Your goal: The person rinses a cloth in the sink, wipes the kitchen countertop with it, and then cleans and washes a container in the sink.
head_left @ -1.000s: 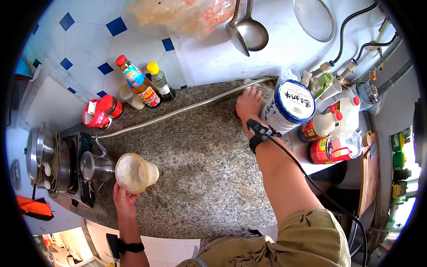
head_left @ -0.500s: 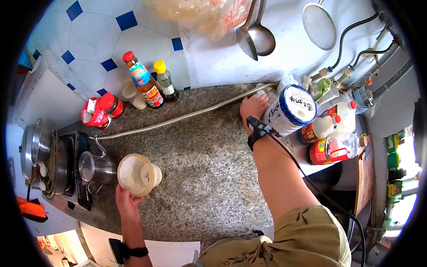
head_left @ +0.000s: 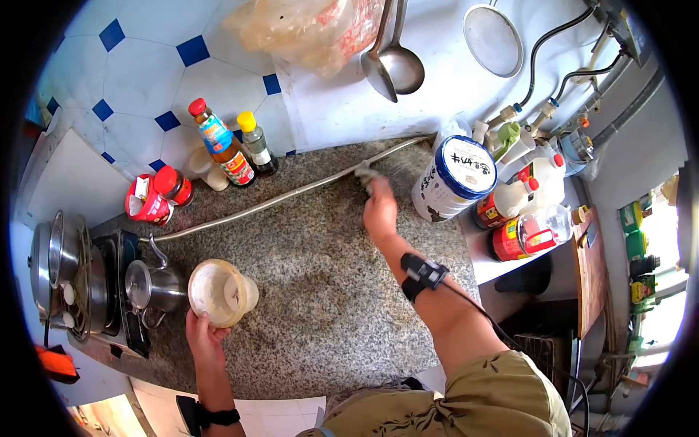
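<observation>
My left hand (head_left: pixel 206 336) grips the near rim of a cream plastic tub (head_left: pixel 244 295), its thumb over the edge. The tub is tilted on the speckled stone countertop (head_left: pixel 328 320), its mouth toward me, with whitish residue inside. Further back, my right hand (head_left: pixel 381 211) is closed on a small greyish cloth (head_left: pixel 367 175), pressed near the metal gas hose (head_left: pixel 309 189) that runs across the counter. Part of the cloth is hidden by the fingers. A white canister with a blue lid (head_left: pixel 445 186) stands to the right of that hand.
A steel kettle (head_left: pixel 164 284) stands left of the tub, beside the stove (head_left: pixel 131 251) with pots. Sauce bottles (head_left: pixel 234 164) and red-lidded jars (head_left: pixel 175 186) line the wall. Large bottles (head_left: pixel 520 237) stand at right. Ladles (head_left: pixel 400 69) and a strainer (head_left: pixel 494 40) hang above.
My right hand has moved left along the hose with the cloth, away from beside the canister. My left hand keeps its hold on the tub. The whole view has shifted slightly.
</observation>
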The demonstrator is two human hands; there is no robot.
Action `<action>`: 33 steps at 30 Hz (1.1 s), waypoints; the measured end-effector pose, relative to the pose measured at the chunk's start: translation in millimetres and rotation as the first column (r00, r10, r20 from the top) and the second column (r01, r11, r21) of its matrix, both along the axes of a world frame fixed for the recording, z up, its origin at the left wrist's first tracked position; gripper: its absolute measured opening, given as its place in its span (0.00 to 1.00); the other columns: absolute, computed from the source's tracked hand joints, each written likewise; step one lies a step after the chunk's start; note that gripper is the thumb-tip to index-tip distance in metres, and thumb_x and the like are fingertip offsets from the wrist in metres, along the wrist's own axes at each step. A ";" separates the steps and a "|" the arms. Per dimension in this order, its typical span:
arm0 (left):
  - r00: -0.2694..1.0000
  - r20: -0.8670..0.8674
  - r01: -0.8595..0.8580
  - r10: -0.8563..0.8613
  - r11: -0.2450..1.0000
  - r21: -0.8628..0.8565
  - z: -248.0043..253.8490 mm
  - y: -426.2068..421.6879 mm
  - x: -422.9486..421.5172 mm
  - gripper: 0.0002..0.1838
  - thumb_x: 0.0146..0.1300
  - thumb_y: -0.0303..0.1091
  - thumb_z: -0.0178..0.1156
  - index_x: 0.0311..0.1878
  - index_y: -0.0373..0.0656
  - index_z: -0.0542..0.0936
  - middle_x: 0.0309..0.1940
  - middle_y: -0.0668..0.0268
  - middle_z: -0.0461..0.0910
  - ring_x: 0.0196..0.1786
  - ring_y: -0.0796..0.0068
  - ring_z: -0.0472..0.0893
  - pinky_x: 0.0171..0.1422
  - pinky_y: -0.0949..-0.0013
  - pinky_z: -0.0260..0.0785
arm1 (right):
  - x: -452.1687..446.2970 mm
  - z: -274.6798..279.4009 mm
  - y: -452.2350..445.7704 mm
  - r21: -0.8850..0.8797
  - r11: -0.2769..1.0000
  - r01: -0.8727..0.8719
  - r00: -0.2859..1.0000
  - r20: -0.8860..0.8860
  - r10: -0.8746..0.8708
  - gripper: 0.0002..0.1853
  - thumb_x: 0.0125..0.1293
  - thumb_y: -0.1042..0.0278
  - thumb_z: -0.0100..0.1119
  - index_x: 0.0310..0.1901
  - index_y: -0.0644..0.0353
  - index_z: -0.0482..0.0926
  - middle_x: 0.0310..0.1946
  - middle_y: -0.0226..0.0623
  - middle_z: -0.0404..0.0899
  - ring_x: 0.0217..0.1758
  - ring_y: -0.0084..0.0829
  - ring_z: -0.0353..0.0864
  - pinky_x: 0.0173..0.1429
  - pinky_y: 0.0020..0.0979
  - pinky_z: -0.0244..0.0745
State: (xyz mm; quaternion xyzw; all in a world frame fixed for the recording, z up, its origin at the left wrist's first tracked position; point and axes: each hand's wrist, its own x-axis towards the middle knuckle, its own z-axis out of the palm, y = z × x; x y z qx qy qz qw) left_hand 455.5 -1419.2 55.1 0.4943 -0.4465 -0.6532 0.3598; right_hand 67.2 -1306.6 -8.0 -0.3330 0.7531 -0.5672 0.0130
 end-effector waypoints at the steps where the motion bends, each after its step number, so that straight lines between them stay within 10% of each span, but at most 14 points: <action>1: 1.000 -0.003 0.011 -0.011 1.000 -0.004 0.0 0.2 0.8 0.20 0.62 0.37 0.51 0.55 0.40 0.67 0.42 0.63 0.77 0.34 0.76 0.80 0.28 0.78 0.73 | -14.5 -4.0 -7.0 0.067 0.980 0.187 0.970 -0.168 -0.173 0.22 0.50 0.88 0.43 0.49 0.63 0.70 0.51 0.47 0.67 0.55 0.48 0.67 0.57 0.38 0.65; 4: 1.000 -0.008 0.001 -0.001 1.000 -0.008 -0.6 1.7 -1.0 0.20 0.62 0.36 0.51 0.55 0.39 0.67 0.41 0.63 0.77 0.33 0.76 0.80 0.28 0.77 0.73 | -59.0 1.0 -25.0 -0.043 0.987 0.154 0.988 0.000 -0.154 0.25 0.57 0.88 0.38 0.58 0.63 0.64 0.51 0.42 0.68 0.52 0.38 0.70 0.56 0.34 0.67; 6: 1.000 -0.010 -0.023 0.023 1.000 -0.012 -2.1 1.7 -1.4 0.19 0.62 0.36 0.51 0.55 0.39 0.67 0.41 0.63 0.77 0.33 0.76 0.80 0.27 0.77 0.73 | -79.7 4.4 -41.4 0.237 0.803 0.547 0.828 -0.293 -0.478 0.18 0.65 0.80 0.39 0.56 0.74 0.61 0.59 0.55 0.58 0.61 0.48 0.62 0.61 0.36 0.62; 9: 0.999 0.001 -0.050 0.050 0.999 -0.005 -4.0 1.0 1.4 0.19 0.62 0.36 0.51 0.55 0.40 0.67 0.41 0.62 0.77 0.33 0.76 0.80 0.28 0.76 0.73 | -159.4 -60.0 -71.6 -0.079 0.774 0.628 0.778 0.041 -0.627 0.21 0.67 0.73 0.41 0.57 0.80 0.59 0.63 0.59 0.53 0.67 0.49 0.54 0.65 0.40 0.58; 10: 0.999 0.015 -0.052 0.052 0.999 0.015 -1.9 1.6 -0.6 0.19 0.62 0.36 0.50 0.55 0.41 0.66 0.41 0.63 0.77 0.33 0.76 0.80 0.28 0.75 0.73 | -151.3 -46.4 -54.0 0.467 0.571 0.675 0.738 -0.443 -0.509 0.25 0.65 0.65 0.47 0.57 0.77 0.62 0.64 0.57 0.51 0.67 0.50 0.53 0.67 0.45 0.54; 12: 0.997 0.038 -0.065 0.063 0.997 0.032 -0.3 0.1 0.1 0.19 0.62 0.35 0.50 0.55 0.41 0.66 0.41 0.63 0.77 0.32 0.76 0.80 0.27 0.75 0.73 | -155.7 -37.5 -48.3 0.645 0.580 0.498 0.843 -0.201 -0.499 0.28 0.62 0.59 0.50 0.57 0.74 0.64 0.66 0.55 0.51 0.68 0.51 0.50 0.68 0.48 0.49; 16: 0.998 0.012 -0.054 0.053 0.998 0.035 -1.1 1.8 -2.2 0.18 0.63 0.35 0.50 0.55 0.41 0.66 0.40 0.63 0.77 0.31 0.76 0.79 0.27 0.75 0.72 | -136.2 -54.7 -40.2 0.531 0.662 0.529 0.841 -0.435 -0.323 0.27 0.64 0.58 0.48 0.58 0.70 0.65 0.65 0.56 0.52 0.69 0.50 0.49 0.68 0.47 0.48; 24: 1.000 -0.011 -0.020 0.020 1.000 0.004 -2.5 3.2 0.4 0.18 0.63 0.34 0.49 0.55 0.41 0.67 0.41 0.63 0.77 0.32 0.77 0.78 0.27 0.75 0.72 | -25.5 -41.6 -72.5 0.637 0.722 0.270 0.930 -0.368 -0.022 0.27 0.69 0.51 0.37 0.61 0.62 0.64 0.68 0.48 0.51 0.72 0.49 0.43 0.71 0.48 0.43; 33: 1.000 0.001 -0.031 0.031 0.999 0.011 -2.4 5.1 -0.5 0.18 0.63 0.35 0.49 0.56 0.42 0.66 0.42 0.64 0.76 0.34 0.76 0.78 0.29 0.75 0.71 | 11.3 -7.2 -128.0 0.712 0.701 0.040 0.910 -0.316 0.269 0.28 0.69 0.46 0.33 0.50 0.61 0.76 0.56 0.42 0.69 0.64 0.43 0.59 0.66 0.45 0.50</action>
